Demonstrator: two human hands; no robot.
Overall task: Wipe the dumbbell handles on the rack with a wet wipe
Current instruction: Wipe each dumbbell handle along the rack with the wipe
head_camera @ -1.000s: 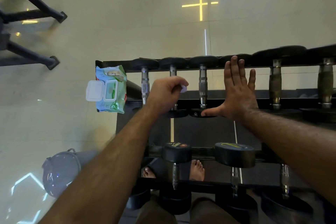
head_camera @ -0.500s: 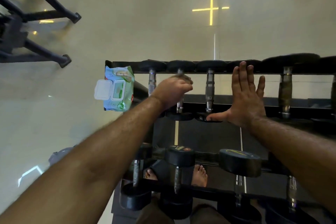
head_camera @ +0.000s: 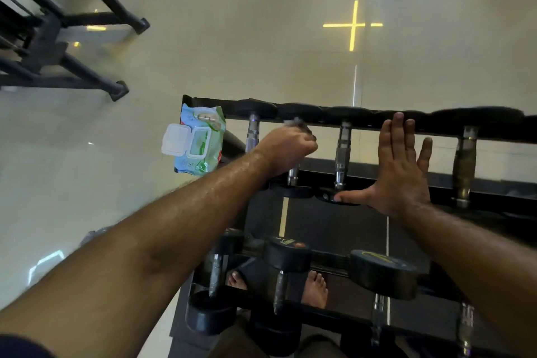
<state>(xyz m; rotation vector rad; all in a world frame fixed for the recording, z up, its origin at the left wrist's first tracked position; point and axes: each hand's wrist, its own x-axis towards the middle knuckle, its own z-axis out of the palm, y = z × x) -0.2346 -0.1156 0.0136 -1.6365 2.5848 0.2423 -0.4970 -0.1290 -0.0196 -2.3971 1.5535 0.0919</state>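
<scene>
At centre frame, a person's left hand (head_camera: pixel 286 148) grips a wet wipe (head_camera: pixel 293 122) around the second dumbbell handle (head_camera: pixel 293 174) on the rack's (head_camera: pixel 436 180) top row, mid-wipe, while the flat, open right hand (head_camera: pixel 402 166) steadies nearby dumbbells; the next handle (head_camera: pixel 343 151) to the right likely follows.

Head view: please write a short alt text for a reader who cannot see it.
The left hand grips a dumbbell handle on the rack, a bit of wipe showing above the fingers. The right hand lies open on the rack; an open wipes pack rests at its left end.
</scene>
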